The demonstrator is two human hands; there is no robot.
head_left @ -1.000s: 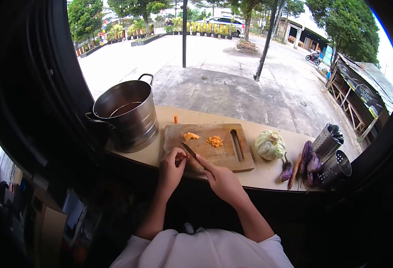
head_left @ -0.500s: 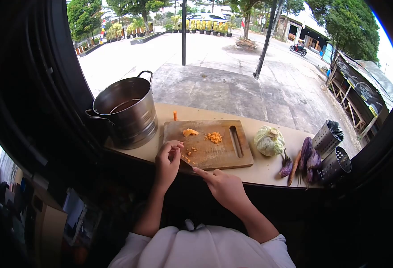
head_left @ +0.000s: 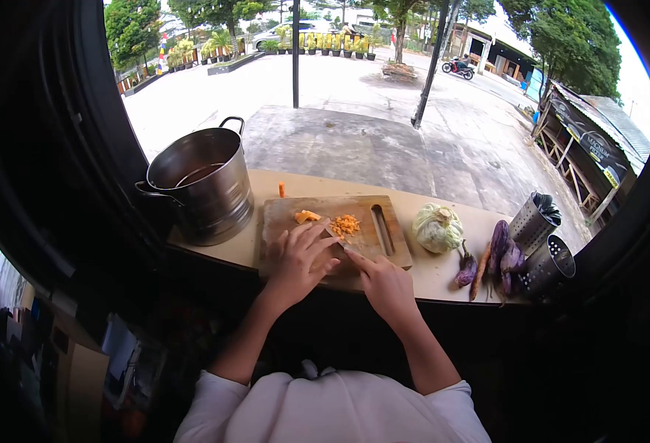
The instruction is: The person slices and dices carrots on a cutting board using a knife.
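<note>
My left hand point(head_left: 300, 262) is over the left part of the wooden cutting board point(head_left: 373, 260), its fingers stretched out and spread, the tips close to the knife. My right hand point(head_left: 385, 284) grips a knife point(head_left: 335, 235) at the board's front edge, index finger laid forward along it; only a thin stretch of the blade shows, and the handle is hidden in my fist. A pile of finely chopped carrot point(head_left: 345, 225) lies just beyond the blade. Larger carrot pieces point(head_left: 307, 216) rest behind my left fingertips. Whatever lies under my left palm is hidden.
A large steel pot point(head_left: 201, 188) stands left of the board. A carrot stub point(head_left: 282, 190) sits behind it. To the right are a cabbage point(head_left: 438, 228), purple eggplants point(head_left: 499, 247), a whole carrot point(head_left: 480, 276) and two perforated steel holders point(head_left: 550, 267). The counter point(head_left: 421, 284) has a front edge.
My left hand has moved forward and right over the board, its fingers spreading. My right hand has brought the knife forward and right, up to the chopped carrot. The view has shifted slightly.
</note>
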